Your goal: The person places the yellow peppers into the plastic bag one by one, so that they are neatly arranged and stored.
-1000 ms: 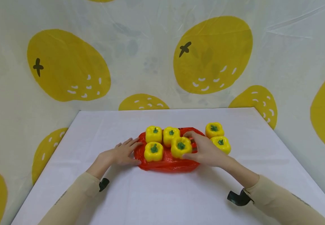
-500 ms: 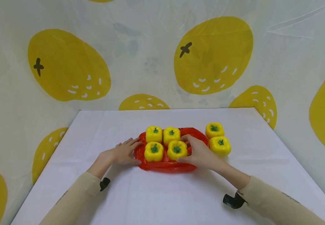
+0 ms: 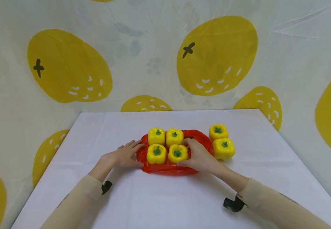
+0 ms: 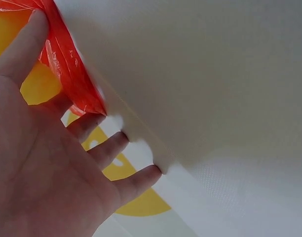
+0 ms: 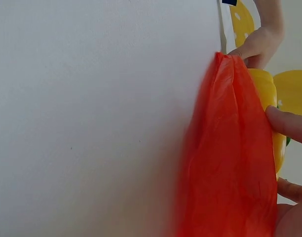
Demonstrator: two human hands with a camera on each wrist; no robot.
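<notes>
In the head view, my right hand (image 3: 200,158) holds a yellow bell pepper (image 3: 178,154) with a green stem between thumb and fingers, low on a red plastic bag (image 3: 169,170). Three more yellow peppers stand upright beside it on the bag: front left (image 3: 156,154), back left (image 3: 156,136) and back right (image 3: 174,137). My left hand (image 3: 124,156) rests spread at the bag's left edge, its fingers fairly straight. In the left wrist view its thumb touches the red plastic (image 4: 67,64). The right wrist view has the bag's side partly hiding the held pepper (image 5: 264,91).
Two more yellow peppers stand on the white tabletop right of the bag, one at the back (image 3: 218,132) and one nearer (image 3: 223,149), close to my right hand. Behind the table hangs a pale curtain (image 3: 148,57) printed with large yellow fruit.
My right hand has moved left and slightly down with the pepper, bringing it near the front left pepper. The left hand has stayed at the bag's edge.
</notes>
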